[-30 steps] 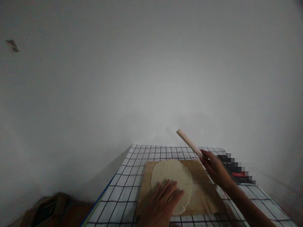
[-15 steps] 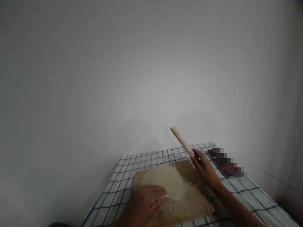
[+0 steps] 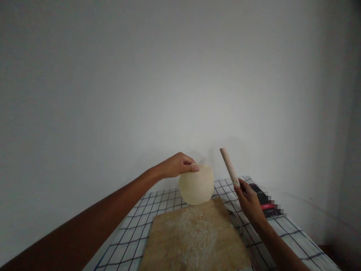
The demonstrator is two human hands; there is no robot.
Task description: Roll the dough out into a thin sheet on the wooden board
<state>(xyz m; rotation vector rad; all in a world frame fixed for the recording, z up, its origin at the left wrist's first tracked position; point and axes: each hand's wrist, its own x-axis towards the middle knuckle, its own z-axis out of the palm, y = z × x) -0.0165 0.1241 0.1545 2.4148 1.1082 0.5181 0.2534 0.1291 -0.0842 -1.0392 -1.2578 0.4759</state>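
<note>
A thin round sheet of dough (image 3: 196,186) hangs upright above the far part of the wooden board (image 3: 166,237). My left hand (image 3: 182,165) pinches its upper edge between thumb and fingers. To the right, my right hand (image 3: 248,197) is closed round the lower end of a wooden rolling pin (image 3: 229,167), which points up and leans left, clear of the board. White flour (image 3: 199,237) is scattered over the board's middle.
A checkered tablecloth (image 3: 129,241) covers the table under the board. Beside my right hand lies a dark flat item with a red stripe (image 3: 267,206), partly blurred out. A plain wall (image 3: 180,94) rises behind the table.
My left hand has lifted the dough sheet off the board, where it lay flat under that hand. The rolling pin in my right hand now stands steeper.
</note>
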